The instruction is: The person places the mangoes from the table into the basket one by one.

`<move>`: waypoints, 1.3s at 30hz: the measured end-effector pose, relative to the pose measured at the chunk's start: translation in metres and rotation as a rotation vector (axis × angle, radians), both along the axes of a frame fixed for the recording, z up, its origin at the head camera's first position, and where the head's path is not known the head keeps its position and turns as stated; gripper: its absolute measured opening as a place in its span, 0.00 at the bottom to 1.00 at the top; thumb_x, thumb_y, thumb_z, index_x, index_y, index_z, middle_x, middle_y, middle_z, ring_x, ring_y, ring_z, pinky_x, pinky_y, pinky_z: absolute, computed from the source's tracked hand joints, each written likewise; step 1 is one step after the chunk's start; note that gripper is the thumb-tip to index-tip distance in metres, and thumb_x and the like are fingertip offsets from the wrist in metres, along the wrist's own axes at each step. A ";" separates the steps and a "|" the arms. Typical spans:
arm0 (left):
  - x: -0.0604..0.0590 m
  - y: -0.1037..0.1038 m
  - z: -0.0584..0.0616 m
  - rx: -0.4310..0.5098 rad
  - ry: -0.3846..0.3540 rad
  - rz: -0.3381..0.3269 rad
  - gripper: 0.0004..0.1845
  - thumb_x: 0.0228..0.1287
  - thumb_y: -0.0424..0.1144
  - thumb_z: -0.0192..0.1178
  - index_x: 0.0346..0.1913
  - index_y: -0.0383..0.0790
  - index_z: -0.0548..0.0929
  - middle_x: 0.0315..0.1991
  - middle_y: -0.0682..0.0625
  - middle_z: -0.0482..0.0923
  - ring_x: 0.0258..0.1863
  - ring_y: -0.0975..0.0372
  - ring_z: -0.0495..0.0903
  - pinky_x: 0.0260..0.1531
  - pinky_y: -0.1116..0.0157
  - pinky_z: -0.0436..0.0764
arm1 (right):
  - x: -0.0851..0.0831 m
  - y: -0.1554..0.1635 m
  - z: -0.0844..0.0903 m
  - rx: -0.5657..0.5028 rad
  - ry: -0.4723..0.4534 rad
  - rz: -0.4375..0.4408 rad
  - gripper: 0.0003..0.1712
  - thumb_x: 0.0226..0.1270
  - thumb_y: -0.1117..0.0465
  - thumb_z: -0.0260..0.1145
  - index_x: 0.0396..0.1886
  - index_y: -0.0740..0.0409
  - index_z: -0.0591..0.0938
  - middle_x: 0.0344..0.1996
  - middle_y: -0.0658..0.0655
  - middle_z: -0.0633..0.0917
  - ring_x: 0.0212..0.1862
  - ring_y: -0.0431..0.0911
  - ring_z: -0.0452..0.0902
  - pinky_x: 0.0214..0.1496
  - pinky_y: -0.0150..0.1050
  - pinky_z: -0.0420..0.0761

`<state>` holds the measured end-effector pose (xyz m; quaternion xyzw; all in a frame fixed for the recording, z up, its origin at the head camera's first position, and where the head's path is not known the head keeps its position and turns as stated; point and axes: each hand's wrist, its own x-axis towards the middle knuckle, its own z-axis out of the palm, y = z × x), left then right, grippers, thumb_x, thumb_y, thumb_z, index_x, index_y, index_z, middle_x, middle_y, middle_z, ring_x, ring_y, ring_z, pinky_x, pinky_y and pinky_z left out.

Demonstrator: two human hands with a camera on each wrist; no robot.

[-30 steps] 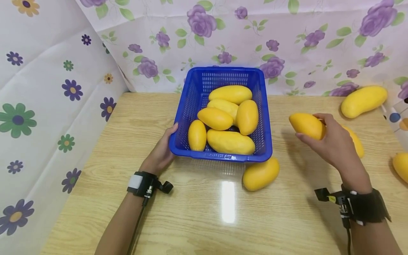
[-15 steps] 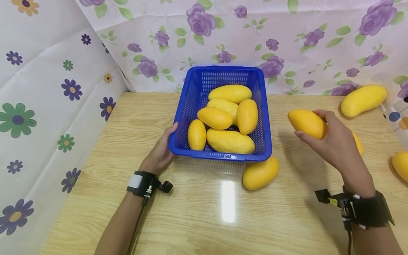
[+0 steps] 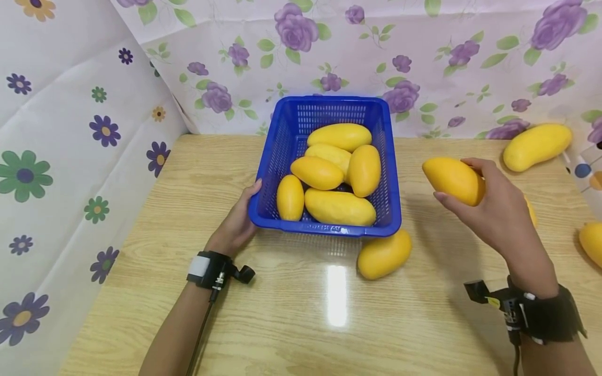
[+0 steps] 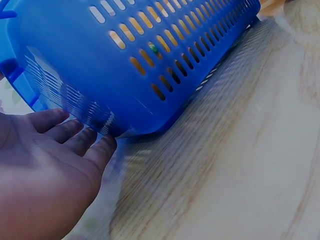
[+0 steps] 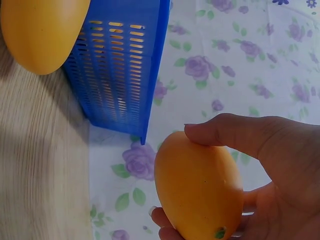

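The right hand grips a yellow mango at the right of the frame, clear above the worktop. The mango projects leftward out of the grip, toward the blue basket, and is well apart from the basket's rim. In the right wrist view the thumb lies across the top of the mango and the fingertips curl under it, so the grip is closed on the fruit. The right forearm enters from the lower right corner with the wrist raised, a black strap around it.

The left hand rests at the basket's lower left corner, at the centre left of the frame. In the left wrist view its fingers are straight and touch the basket wall; this grip is open and holds nothing. The left forearm lies along the worktop from the bottom edge.

The basket stands at the centre, holding six mangoes. One loose mango lies on the worktop, touching the basket's lower right corner. Another mango lies in the upper right of the frame, against the flowered cloth.
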<state>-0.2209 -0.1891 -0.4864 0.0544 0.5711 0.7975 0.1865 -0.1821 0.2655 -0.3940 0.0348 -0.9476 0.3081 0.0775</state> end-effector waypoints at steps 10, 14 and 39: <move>0.000 -0.001 -0.001 -0.005 0.000 -0.006 0.39 0.75 0.64 0.48 0.81 0.54 0.52 0.77 0.51 0.57 0.73 0.56 0.59 0.72 0.56 0.60 | 0.005 -0.006 0.004 -0.018 0.015 0.020 0.49 0.64 0.43 0.73 0.76 0.58 0.63 0.59 0.70 0.76 0.45 0.62 0.71 0.38 0.46 0.66; 0.000 -0.001 -0.001 -0.004 -0.002 -0.011 0.39 0.74 0.65 0.48 0.81 0.55 0.52 0.77 0.51 0.56 0.74 0.56 0.59 0.71 0.57 0.60 | 0.007 -0.009 0.005 -0.018 0.018 0.025 0.49 0.63 0.43 0.73 0.77 0.57 0.63 0.59 0.69 0.76 0.45 0.61 0.71 0.38 0.44 0.67; 0.000 -0.001 -0.001 -0.009 0.012 -0.009 0.40 0.74 0.65 0.48 0.81 0.56 0.52 0.78 0.50 0.55 0.73 0.56 0.58 0.71 0.57 0.60 | 0.014 -0.029 0.009 -0.045 0.024 0.076 0.48 0.63 0.44 0.74 0.76 0.54 0.64 0.61 0.66 0.76 0.46 0.59 0.72 0.42 0.49 0.70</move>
